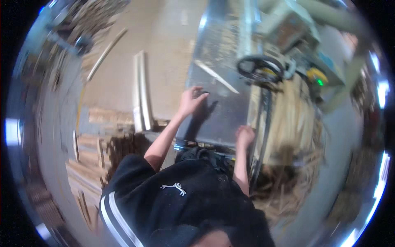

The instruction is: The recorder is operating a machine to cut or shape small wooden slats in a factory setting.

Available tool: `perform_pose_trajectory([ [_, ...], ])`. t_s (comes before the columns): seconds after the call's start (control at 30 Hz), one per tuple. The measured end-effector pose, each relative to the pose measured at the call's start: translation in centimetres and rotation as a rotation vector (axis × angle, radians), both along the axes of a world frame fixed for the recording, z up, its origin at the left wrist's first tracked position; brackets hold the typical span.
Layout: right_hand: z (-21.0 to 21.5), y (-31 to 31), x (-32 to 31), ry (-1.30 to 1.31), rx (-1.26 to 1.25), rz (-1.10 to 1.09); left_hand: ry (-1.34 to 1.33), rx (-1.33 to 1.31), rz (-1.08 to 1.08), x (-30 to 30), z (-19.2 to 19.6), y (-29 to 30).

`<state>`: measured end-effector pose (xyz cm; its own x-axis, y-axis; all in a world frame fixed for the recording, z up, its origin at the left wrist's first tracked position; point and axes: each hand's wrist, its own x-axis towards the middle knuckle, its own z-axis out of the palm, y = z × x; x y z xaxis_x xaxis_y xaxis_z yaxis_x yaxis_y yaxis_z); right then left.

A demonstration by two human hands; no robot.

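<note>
Over the dark metal machine table [222, 111] hangs my left hand [190, 103], its shadow falling on the surface. Its thumb and fingers are curved but apart, with a dark gap between them and nothing I can make out held there. My right hand [245, 135] is closed at the table's right near edge, beside a long rail [260, 123]; whatever it may hold is hidden and blurred. Beyond both hands, a thin pale wood strip [217, 76] lies slantwise on the metal.
Two long pale wood strips [142, 92] lie on the brown board surface [168, 41] to the left. A black handwheel [260, 68] and machine housing [290, 26] stand far right. Wood stacks [92, 164] fill the near left; more wood pieces [288, 119] lie right of the rail.
</note>
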<state>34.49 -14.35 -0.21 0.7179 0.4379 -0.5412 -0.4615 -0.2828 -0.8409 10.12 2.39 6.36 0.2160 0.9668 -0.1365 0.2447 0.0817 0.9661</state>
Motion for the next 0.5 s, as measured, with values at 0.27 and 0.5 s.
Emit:
perform_pose_trajectory([
  [0.27, -2.5, 5.5, 4.2, 0.176, -0.003, 0.080, 1.173, 0.465, 0.511, -15.6, -4.7, -4.0],
  [0.5, -6.8, 10.9, 9.1, 0.474, 0.436, 0.084, 0.895, 0.259, 0.738, -18.0, -4.9, 1.3],
])
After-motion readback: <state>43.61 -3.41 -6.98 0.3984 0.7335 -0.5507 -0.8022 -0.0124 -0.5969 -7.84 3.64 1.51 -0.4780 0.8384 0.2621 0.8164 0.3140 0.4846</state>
